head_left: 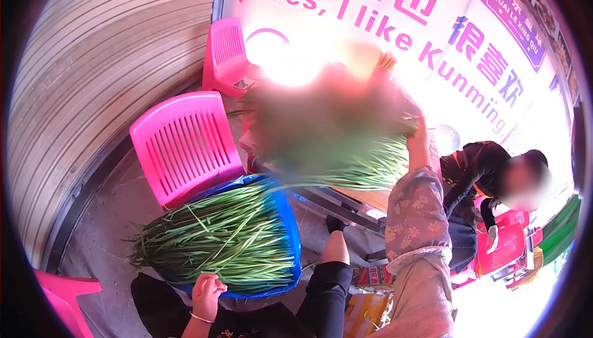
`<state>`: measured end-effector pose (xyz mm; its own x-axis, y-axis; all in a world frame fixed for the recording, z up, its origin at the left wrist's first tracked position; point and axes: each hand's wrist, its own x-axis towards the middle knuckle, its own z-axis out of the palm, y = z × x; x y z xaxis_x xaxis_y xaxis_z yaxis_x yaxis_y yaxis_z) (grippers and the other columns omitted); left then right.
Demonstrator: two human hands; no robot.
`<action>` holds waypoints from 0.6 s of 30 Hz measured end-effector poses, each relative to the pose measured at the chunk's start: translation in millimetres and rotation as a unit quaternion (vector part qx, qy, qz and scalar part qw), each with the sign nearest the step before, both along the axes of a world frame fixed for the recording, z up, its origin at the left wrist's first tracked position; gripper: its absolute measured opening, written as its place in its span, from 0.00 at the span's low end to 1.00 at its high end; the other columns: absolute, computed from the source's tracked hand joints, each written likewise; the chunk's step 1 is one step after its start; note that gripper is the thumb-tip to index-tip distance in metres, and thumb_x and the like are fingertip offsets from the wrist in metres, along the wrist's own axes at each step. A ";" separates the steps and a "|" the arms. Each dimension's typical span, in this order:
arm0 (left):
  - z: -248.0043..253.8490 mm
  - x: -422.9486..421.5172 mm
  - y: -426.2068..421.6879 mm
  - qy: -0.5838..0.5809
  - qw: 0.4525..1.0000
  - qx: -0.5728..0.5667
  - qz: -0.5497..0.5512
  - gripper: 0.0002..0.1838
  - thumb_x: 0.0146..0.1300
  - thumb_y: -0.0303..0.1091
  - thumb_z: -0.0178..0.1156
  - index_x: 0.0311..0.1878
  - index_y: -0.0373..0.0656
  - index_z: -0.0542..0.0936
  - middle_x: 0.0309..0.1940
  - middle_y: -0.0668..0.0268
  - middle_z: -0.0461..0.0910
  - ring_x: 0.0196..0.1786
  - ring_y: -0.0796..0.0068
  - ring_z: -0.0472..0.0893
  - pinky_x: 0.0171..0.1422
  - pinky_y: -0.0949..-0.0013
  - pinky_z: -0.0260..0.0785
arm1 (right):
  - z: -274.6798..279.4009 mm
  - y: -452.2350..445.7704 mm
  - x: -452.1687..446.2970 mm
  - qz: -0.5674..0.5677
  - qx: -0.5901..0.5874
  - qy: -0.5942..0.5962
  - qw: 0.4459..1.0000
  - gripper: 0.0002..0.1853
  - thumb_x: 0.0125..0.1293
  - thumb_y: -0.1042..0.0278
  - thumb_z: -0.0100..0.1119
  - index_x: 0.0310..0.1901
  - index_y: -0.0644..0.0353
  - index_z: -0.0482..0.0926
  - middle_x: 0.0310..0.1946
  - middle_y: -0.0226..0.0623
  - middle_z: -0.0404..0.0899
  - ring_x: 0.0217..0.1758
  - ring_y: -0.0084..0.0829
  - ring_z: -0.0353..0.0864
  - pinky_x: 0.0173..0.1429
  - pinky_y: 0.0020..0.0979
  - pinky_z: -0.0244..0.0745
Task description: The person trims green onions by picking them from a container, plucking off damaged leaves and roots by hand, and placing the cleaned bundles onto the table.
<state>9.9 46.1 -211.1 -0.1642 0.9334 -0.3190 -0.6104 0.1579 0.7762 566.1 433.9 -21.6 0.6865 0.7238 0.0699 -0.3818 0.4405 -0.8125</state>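
My left hand [207,295], with a thin bracelet at the wrist, is over the near edge of a heap of long green stalks [216,233] that look like garlic chives. Its fingers are curled together; what they pinch, if anything, is too small to tell. The heap lies in a blue plastic bag [295,245]. My right arm, in a floral sleeve, stretches forward. At its end my right hand [420,140] closes at the side of more green stalks [380,168] above the table. A large blur hides most of that bunch and part of the fingers.
Two pink plastic chairs [185,143] [225,50] stand at the left, by a ribbed wall [117,47]. A wooden table [358,197] with a metal frame is ahead. At the right, a person in black [472,171] bends near red chairs [500,248]. A lettered wall [395,4] stands behind.
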 end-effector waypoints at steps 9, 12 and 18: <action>6.3 -0.1 -14.7 -0.022 1.000 -0.020 0.002 0.06 0.66 0.32 0.53 0.41 0.41 0.74 0.25 0.66 0.75 0.31 0.72 0.76 0.41 0.68 0.71 | -20.6 -41.2 76.9 -0.126 -0.237 -0.275 0.923 0.25 0.68 0.46 0.44 0.50 0.64 0.72 0.41 0.44 0.76 0.46 0.36 0.77 0.47 0.35 0.74; 5.3 0.0 -20.5 -0.022 0.999 -0.024 -0.010 0.05 0.66 0.32 0.53 0.41 0.41 0.74 0.25 0.66 0.75 0.31 0.72 0.77 0.41 0.68 0.71 | -39.9 -29.8 102.2 -0.046 -0.179 -0.259 0.948 0.28 0.69 0.44 0.41 0.52 0.65 0.72 0.43 0.47 0.76 0.48 0.38 0.76 0.49 0.36 0.73; 3.4 -4.7 -28.0 -0.003 0.998 -0.061 0.001 0.05 0.65 0.32 0.54 0.40 0.42 0.74 0.25 0.66 0.75 0.31 0.72 0.77 0.40 0.68 0.71 | 11.3 -67.4 -18.9 -0.163 -0.343 -0.437 0.816 0.35 0.68 0.40 0.30 0.56 0.67 0.70 0.55 0.55 0.70 0.61 0.48 0.67 0.63 0.40 0.59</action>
<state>5.2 18.2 -207.7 -0.1644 0.8872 -0.4311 -0.6151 0.2495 0.7480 547.1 366.4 -10.3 0.7549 0.5880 0.2904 0.5214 -0.2695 -0.8097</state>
